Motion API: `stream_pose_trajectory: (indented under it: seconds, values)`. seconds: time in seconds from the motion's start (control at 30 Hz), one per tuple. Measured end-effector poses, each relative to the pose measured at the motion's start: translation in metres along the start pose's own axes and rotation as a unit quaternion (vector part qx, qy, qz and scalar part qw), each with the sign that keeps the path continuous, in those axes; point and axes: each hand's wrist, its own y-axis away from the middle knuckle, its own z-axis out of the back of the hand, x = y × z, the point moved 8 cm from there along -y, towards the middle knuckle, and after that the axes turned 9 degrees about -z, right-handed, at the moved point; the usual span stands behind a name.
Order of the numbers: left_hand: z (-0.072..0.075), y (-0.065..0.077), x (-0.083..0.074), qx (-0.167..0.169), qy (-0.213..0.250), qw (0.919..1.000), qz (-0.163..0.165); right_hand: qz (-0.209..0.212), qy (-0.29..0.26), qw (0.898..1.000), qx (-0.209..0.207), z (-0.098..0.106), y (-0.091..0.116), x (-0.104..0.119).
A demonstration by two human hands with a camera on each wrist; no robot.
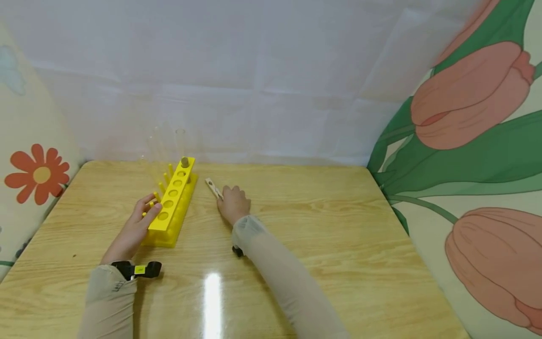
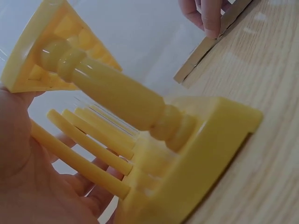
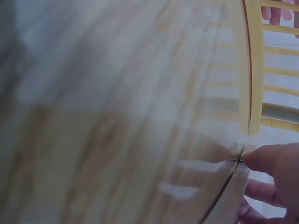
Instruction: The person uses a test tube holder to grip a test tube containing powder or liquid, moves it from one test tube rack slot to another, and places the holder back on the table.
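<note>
A yellow test tube rack (image 1: 179,214) stands on the left half of the table. My left hand (image 1: 137,223) grips its near left side, thumb at the top plate and fingers by the drying pegs (image 2: 88,147). In the rack's farthest hole stands a clear test tube (image 1: 180,139) with something grey-brown in it, also visible as a dark tube section (image 3: 280,112) in the right wrist view. Right of the rack, a wooden test tube holder (image 1: 213,188) lies on the table. My right hand (image 1: 235,205) pinches its near part between thumb and fingers; the palm hides the rest.
Faint clear tubes (image 1: 155,146) rise over the pegs on the rack's left side. The wooden table (image 1: 322,235) runs back to a white cloth (image 1: 271,94). Flower-printed cloths (image 1: 478,122) hang at both sides.
</note>
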Motion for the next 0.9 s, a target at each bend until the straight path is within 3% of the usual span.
stream_pose_trajectory:
  seconds: [0.47,0.9]
  values:
    - [-0.002,0.002,-0.004,-0.010,0.002,0.9999,-0.005,0.015,0.007,1.000,0.005,0.001,-0.001,-0.004]
    - [0.000,0.000,0.000,-0.018,-0.004,0.9998,0.002,0.040,-0.052,0.998,-0.020,0.014,-0.003,-0.007]
